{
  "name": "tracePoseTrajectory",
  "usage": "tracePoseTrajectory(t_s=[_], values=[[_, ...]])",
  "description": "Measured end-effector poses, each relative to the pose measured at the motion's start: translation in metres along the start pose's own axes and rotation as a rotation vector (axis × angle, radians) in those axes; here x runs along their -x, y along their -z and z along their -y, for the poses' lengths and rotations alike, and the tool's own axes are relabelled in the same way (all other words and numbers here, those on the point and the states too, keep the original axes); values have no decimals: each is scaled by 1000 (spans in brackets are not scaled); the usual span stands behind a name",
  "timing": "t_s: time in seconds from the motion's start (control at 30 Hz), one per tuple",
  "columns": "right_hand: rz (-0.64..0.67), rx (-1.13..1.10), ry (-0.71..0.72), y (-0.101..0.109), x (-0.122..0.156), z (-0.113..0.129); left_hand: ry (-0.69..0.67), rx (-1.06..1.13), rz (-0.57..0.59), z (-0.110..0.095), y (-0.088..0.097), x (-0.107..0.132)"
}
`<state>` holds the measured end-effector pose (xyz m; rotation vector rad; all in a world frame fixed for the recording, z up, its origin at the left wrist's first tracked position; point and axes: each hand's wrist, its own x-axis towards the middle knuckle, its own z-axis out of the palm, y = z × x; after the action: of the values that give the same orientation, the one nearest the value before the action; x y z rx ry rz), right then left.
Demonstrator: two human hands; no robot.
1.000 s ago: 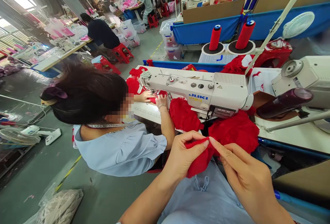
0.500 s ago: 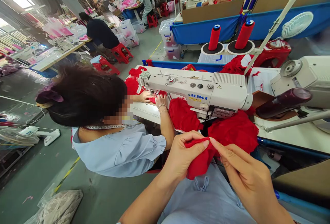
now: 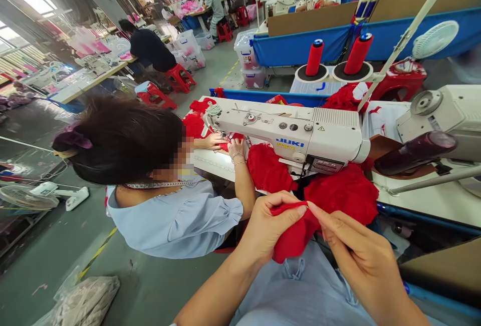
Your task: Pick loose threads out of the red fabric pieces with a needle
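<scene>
A piece of red fabric [image 3: 292, 240] hangs in front of my lap, its upper edge folded between my hands. My left hand [image 3: 266, 227] is closed on it, thumb on top and fingers behind. At the edge's right end, the thumb and forefinger of my right hand [image 3: 363, 248] are pinched together on the fabric. Whether something small, such as a thread, is also in that pinch is too fine to see. Just beyond my hands lies a heap of red fabric [image 3: 341, 193], with another red bundle [image 3: 268, 168] beside the sewing machine [image 3: 289, 128].
Close on my left, a co-worker in a light blue top [image 3: 169, 221] sits with both hands on red fabric under the machine's needle. Two red thread cones [image 3: 314, 59] stand behind the machine. A bar and dark bottle-shaped object [image 3: 417, 151] are at right; a plastic bag [image 3: 86, 301] lies on the floor.
The view has shifted slightly, so the surroundings sit a little lower and further right. Both my hands keep the same hold on the red fabric, with only slight finger movement.
</scene>
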<state>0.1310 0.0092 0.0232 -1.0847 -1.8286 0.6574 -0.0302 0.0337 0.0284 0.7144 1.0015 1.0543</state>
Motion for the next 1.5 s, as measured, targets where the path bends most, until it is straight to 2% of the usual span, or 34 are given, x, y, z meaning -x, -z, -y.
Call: tracePoseTrajectory(t_s=[0.13,0.37,0.43,0.6,0.77,0.9,1.1,1.17,1.27,1.37,1.5], values=[[15,27,6,3,2,-1,-50,-37,5,1,1,-1],[-23,67,0,0,2,3,-352,-276,18,-1,2,1],[-50,11,-30,-2,2,5,-331,-245,24,-1,2,1],[-102,-145,-128,-6,1,4,-133,-45,40,1,2,2],[-27,-120,-79,-3,3,3,-37,10,24,3,3,2],[-16,-20,-16,0,6,3,-70,-40,29,2,2,4],[-54,22,-5,-2,7,6,-247,-196,26,0,1,5],[-77,-24,-41,-4,6,8,-256,-185,33,0,1,6],[-109,-157,-151,-6,8,9,-167,-87,50,0,1,7],[-129,-336,-346,-10,11,7,-75,3,59,-1,1,9],[-154,-679,-655,-17,13,5,-24,50,49,-1,0,10]])
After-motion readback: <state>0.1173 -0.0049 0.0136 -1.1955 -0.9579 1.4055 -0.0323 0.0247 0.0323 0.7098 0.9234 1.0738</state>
